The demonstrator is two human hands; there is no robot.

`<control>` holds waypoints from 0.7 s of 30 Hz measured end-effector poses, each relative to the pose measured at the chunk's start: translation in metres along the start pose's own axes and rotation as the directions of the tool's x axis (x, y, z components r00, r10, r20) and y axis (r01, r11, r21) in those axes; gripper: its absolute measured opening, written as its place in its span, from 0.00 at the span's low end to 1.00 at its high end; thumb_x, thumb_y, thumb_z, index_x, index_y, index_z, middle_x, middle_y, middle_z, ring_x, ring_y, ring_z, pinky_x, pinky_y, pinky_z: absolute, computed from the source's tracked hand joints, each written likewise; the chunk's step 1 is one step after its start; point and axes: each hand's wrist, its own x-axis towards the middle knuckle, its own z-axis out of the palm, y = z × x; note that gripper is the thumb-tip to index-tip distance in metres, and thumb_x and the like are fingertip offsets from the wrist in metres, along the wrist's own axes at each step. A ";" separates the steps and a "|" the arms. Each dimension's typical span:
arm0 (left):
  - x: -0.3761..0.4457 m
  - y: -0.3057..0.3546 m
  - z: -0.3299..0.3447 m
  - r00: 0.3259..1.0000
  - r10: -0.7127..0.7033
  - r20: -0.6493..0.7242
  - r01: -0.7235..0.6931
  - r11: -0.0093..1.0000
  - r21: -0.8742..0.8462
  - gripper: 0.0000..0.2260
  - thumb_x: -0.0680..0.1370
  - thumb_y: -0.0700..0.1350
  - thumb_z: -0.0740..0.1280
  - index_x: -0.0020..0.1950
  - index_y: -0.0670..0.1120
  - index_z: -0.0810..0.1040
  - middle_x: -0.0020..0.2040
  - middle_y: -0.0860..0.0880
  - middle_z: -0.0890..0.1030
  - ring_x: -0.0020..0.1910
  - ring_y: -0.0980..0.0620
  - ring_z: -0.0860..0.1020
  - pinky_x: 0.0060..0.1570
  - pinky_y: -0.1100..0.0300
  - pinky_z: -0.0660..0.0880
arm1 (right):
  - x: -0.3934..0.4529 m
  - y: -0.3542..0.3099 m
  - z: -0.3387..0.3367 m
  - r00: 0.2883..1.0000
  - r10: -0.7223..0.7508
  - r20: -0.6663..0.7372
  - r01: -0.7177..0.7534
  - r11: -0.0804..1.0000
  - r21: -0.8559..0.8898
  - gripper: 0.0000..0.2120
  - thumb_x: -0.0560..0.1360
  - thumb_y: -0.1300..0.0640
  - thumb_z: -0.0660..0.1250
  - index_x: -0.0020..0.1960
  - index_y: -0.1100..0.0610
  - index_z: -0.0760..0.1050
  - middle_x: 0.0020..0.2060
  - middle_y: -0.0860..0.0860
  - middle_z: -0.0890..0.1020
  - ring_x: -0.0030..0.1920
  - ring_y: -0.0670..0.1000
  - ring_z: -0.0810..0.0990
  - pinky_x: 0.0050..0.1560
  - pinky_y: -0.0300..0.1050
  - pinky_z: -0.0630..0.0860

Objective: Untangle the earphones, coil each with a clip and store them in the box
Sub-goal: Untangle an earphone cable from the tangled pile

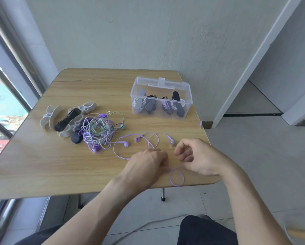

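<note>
Left hand: the left hand rests knuckles-up on the table near its front edge, fingers curled under and pinching the purple cord at the point where it crosses just in front of the hand.
Right hand: the right hand hovers just beside the left, fingers loosely curled; its thumb and fingertips seem to pinch the same cord, though the exact contact is hard to make out.
Purple cord: one purple earphone set lies pulled apart from the pile, spread in loose loops behind and between the hands; two earbuds lie on the wood left of centre, and another small purple piece sits near the right hand's fingers.
Small loop: a round loop of the cord lies below the two hands, close to the table's front edge.
Plug: a purple plug hangs at the table's right edge.
Tangled pile: a knot of purple and green earphones sits left of the freed set, well apart from the box.
Clips: white, grey and dark clips lie heaped just left of the tangle, touching it.
Box: a clear plastic box stands open at the back right of the table, holding several coiled, clipped earphones.
Legs: dark trousers show under the table edge.
</note>
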 end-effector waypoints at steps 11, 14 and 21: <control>0.005 -0.036 -0.050 0.602 -0.644 -0.472 0.206 0.696 -0.688 0.13 0.76 0.47 0.70 0.55 0.50 0.67 0.57 0.50 0.70 0.58 0.42 0.77 0.55 0.50 0.76 | 0.002 -0.011 0.008 0.999 -0.030 0.030 0.028 0.997 0.066 0.14 0.82 0.51 0.63 0.47 0.55 0.84 0.35 0.49 0.85 0.35 0.49 0.82 0.44 0.46 0.80; 0.002 -0.017 -0.039 0.619 -0.646 -0.446 0.159 0.660 -0.734 0.10 0.76 0.51 0.69 0.48 0.53 0.68 0.51 0.50 0.73 0.50 0.44 0.80 0.52 0.45 0.78 | -0.001 -0.039 0.025 0.981 -0.164 0.099 0.104 0.891 0.442 0.16 0.82 0.51 0.62 0.50 0.60 0.84 0.38 0.51 0.81 0.37 0.50 0.79 0.44 0.48 0.80; -0.009 0.008 -0.038 0.962 -0.247 0.120 0.149 0.104 -0.983 0.28 0.77 0.64 0.55 0.48 0.39 0.79 0.41 0.40 0.81 0.39 0.41 0.80 0.48 0.48 0.76 | 0.014 -0.066 0.031 0.951 -0.145 -0.273 0.297 0.678 0.673 0.16 0.79 0.50 0.64 0.51 0.60 0.84 0.26 0.53 0.73 0.27 0.51 0.70 0.32 0.44 0.69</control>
